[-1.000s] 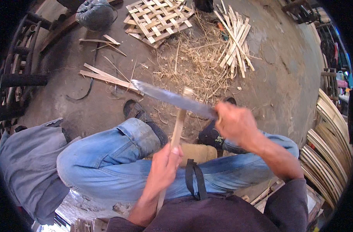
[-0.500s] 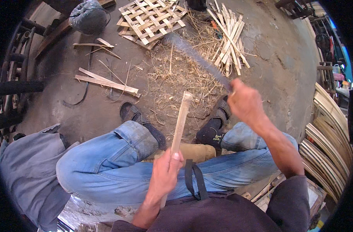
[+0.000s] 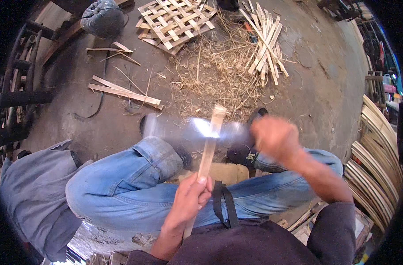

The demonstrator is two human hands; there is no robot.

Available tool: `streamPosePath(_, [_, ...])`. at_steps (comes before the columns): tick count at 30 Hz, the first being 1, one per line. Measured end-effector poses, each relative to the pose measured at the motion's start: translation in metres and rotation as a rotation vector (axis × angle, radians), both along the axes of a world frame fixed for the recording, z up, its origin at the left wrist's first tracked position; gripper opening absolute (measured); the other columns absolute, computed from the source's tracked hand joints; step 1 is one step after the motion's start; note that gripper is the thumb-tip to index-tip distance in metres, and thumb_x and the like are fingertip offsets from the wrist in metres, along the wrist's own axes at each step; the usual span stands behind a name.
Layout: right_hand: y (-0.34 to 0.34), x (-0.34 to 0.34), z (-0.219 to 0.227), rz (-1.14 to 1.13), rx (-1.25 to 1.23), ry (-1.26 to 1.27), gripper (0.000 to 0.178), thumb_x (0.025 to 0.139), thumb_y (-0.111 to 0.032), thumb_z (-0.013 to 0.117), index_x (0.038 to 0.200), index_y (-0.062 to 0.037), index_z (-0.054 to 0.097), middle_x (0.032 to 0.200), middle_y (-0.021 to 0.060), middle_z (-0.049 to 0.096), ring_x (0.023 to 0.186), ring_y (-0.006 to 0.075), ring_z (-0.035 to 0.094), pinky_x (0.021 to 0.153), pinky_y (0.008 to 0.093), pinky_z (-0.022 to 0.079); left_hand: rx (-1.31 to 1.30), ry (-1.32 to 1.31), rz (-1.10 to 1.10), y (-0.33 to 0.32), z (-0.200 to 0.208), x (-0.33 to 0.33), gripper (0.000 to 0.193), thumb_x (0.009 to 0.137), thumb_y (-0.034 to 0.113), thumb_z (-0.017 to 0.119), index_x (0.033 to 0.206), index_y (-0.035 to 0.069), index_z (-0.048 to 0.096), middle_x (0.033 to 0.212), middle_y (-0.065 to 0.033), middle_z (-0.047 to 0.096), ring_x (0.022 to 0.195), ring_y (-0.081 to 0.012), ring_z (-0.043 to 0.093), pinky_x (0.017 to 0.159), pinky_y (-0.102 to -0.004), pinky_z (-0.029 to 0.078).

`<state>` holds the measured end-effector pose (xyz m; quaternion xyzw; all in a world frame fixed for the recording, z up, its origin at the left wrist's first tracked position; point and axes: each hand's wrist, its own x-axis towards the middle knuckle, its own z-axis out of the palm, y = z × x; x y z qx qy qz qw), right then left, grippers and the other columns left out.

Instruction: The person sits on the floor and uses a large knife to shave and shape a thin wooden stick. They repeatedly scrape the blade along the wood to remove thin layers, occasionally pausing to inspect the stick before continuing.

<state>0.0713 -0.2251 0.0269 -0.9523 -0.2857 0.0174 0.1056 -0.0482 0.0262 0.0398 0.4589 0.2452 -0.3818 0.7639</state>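
Observation:
A long, pale split strip of wood or bamboo (image 3: pixel 207 161) slants up from my lap, its far end over the floor between my feet. My left hand (image 3: pixel 192 196) is closed around its lower part, thumb along the top. My right hand (image 3: pixel 279 141), smeared by motion, grips a large knife (image 3: pixel 232 132) by its handle, which the fist covers. The blade is a wide, shiny blur lying sideways across the strip's upper part, reaching left past my left foot. Whether its edge touches the strip cannot be made out.
Thin shavings (image 3: pixel 219 75) litter the floor ahead. Beyond lie a woven lattice panel (image 3: pixel 177 20) and a pile of pale strips (image 3: pixel 265 42). Loose strips (image 3: pixel 124 93) are at left. A yellowish block (image 3: pixel 228 172) sits between my legs; long bent slats (image 3: pixel 376 154) are stacked at right.
The knife has swung from pointing up and left over the shavings to lying across the strip. My right hand came slightly down; my left hand keeps its hold.

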Motion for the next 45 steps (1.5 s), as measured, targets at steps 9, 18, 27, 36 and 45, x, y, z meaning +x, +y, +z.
streamPosePath(9, [-0.019,0.019,-0.012,-0.076,0.093,-0.078,0.018,0.071,-0.004,0.060,0.088,-0.0072,0.062,0.074,0.0151,0.064,0.064,0.0332,0.065,0.059,0.0424,0.054,-0.015,0.006,0.065,-0.005,-0.007,-0.003,0.034,0.100,0.037,0.045,0.084,0.008,0.049,0.056,0.0049,0.036,0.043,-0.0032,0.029,0.038,-0.0207,0.026])
streamPosePath(18, [-0.017,0.022,-0.011,-0.236,0.163,-0.056,0.010,0.070,-0.004,0.060,0.079,-0.0065,0.057,0.074,0.0117,0.062,0.065,0.0335,0.063,0.059,0.0432,0.054,-0.229,0.035,0.100,0.000,-0.012,0.001,0.032,0.099,0.034,0.047,0.081,0.009,0.048,0.053,0.0056,0.035,0.038,-0.0019,0.026,0.034,-0.0200,0.023])
streamPosePath(27, [-0.015,0.012,-0.021,0.078,0.132,-0.278,0.010,0.065,-0.011,0.061,0.073,-0.0117,0.055,0.061,0.0040,0.052,0.054,0.0222,0.059,0.048,0.0347,0.048,-0.515,0.115,0.167,0.005,-0.019,0.008,0.032,0.100,0.034,0.046,0.080,0.009,0.047,0.050,0.0063,0.035,0.034,-0.0014,0.027,0.031,-0.0200,0.021])
streamPosePath(36, [-0.020,0.021,-0.023,-0.144,0.207,-0.300,0.013,0.066,-0.011,0.062,0.079,-0.0091,0.060,0.068,0.0096,0.058,0.061,0.0275,0.063,0.052,0.0378,0.050,-0.676,0.139,0.115,0.006,-0.022,0.000,0.031,0.102,0.034,0.043,0.082,0.010,0.046,0.054,0.0070,0.034,0.036,-0.0013,0.026,0.033,-0.0191,0.022])
streamPosePath(45, [-0.008,0.024,-0.006,-0.253,0.178,-0.090,0.017,0.069,-0.011,0.066,0.083,-0.0108,0.056,0.064,0.0079,0.055,0.058,0.0267,0.063,0.051,0.0395,0.050,0.035,-0.152,0.009,-0.011,-0.018,-0.003,0.033,0.103,0.034,0.042,0.090,0.006,0.052,0.057,0.0046,0.038,0.044,-0.0036,0.035,0.039,-0.0209,0.030])
